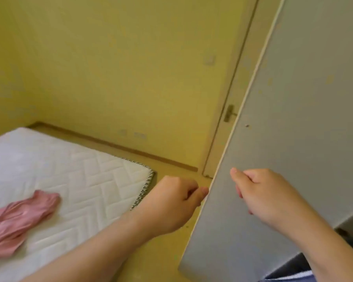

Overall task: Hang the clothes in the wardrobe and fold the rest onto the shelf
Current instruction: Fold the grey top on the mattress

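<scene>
A grey wardrobe door (289, 110) stands open, slanting from the top right down to the bottom middle. My left hand (171, 202) is at its front edge with curled fingers, the fingertips pinching that edge. In front of the door's grey face my right hand (263, 192) is held up, its fingers curled and holding nothing. A crumpled pink garment (18, 218) lies on the white quilted mattress (73, 180) at the lower left. The inside of the wardrobe is hidden.
The mattress lies on a yellowish floor (163, 249) against yellow walls. Behind the wardrobe door's edge is a room door (224, 139) with a brass handle (229, 112). A striped cloth (289, 276) shows at the bottom right corner.
</scene>
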{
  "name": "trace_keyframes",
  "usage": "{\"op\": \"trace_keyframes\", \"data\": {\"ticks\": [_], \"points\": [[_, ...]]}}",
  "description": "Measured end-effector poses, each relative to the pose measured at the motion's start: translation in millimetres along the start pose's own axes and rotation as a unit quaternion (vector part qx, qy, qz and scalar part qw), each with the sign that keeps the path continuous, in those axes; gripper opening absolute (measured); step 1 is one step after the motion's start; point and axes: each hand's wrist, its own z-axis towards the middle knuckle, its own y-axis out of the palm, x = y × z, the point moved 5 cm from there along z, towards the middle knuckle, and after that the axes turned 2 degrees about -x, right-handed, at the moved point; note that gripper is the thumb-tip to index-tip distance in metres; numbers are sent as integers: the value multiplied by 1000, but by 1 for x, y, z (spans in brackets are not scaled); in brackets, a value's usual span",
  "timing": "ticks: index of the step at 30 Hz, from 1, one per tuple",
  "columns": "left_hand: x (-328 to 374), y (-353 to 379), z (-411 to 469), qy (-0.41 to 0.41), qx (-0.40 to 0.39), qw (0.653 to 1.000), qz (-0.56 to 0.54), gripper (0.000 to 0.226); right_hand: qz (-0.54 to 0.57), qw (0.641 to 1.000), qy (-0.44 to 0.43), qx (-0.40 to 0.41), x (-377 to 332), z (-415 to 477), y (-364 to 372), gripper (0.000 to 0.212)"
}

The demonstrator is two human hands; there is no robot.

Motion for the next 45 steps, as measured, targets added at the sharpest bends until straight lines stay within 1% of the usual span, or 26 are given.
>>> {"op": "trace_keyframes", "data": {"ticks": [3, 6, 9, 11, 14, 17, 22, 27, 30, 33, 34, 36, 39, 41, 42, 45], "points": [[-72, -24, -71, -145, 20, 989, 27, 45, 31, 991, -64, -116, -59, 12, 78, 58], [-129, -40, -140, -265, 58, 962, 39, 47, 37, 971, -102, -214, -107, 4, 147, 53], [-169, -42, -185, -330, 63, 940, 54, 50, 31, 955, -120, -268, -137, -6, 198, 53], [-195, -42, -203, -367, 58, 927, 52, 52, 12, 947, -126, -297, -153, -11, 225, 54], [-245, -37, -228, -421, 51, 905, 34, 52, -25, 929, -143, -340, -178, -18, 267, 50], [-304, -29, -264, -482, 27, 875, 23, 46, -55, 907, -168, -383, -212, -21, 315, 49], [-407, -26, -341, -579, -2, 815, -4, 40, -104, 866, -191, -451, -277, -30, 420, 45], [-516, -38, -413, -652, 23, 758, -25, 34, -134, 819, -194, -523, -330, -47, 515, 46], [-589, -36, -436, -686, 17, 727, -37, 23, -151, 804, -184, -545, -344, -48, 572, 46], [-651, -29, -447, -704, -2, 707, -70, 20, -158, 796, -161, -561, -348, -44, 618, 43], [-668, -28, -447, -704, -7, 705, -86, 24, -161, 794, -157, -565, -350, -43, 631, 43], [-698, -24, -449, -716, -9, 688, -120, 43, -171, 790, -153, -568, -352, -40, 653, 42], [-732, -14, -459, -759, 15, 626, -179, 57, -183, 784, -159, -571, -358, -37, 680, 42], [-746, -5, -467, -778, 45, 586, -221, 62, -183, 781, -165, -573, -362, -36, 692, 43], [-751, 2, -471, -782, 57, 572, -241, 63, -185, 780, -165, -575, -362, -36, 696, 43], [-764, 20, -481, -786, 81, 550, -269, 61, -185, 778, -163, -579, -363, -34, 705, 43]]}}
